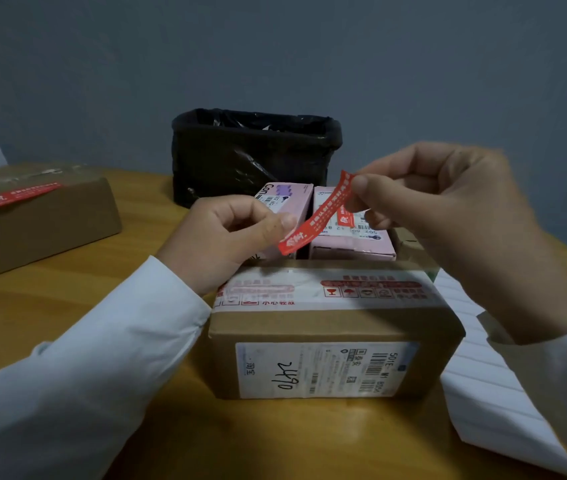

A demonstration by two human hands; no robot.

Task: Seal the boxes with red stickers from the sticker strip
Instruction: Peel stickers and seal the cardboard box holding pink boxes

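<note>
One red sticker in our hands, ready for the box in front of us.

We hold the red sticker stretched between both hands above the near cardboard box: our left hand pinches its lower end between thumb and curled fingers, and our right hand pinches the upper end the same way. The near box carries printed tape across its top but, as far as we can see, no red seal yet, so we judge it the one in hand. The brown box at far left already wears a red sticker on its lid, and the right-hand of the two pink boxes seems to show one too (partly hidden, so we cannot be sure); the left pink box shows none. The white backing sheet lies at right on the wooden table; a black-lined bin stands behind.
</note>
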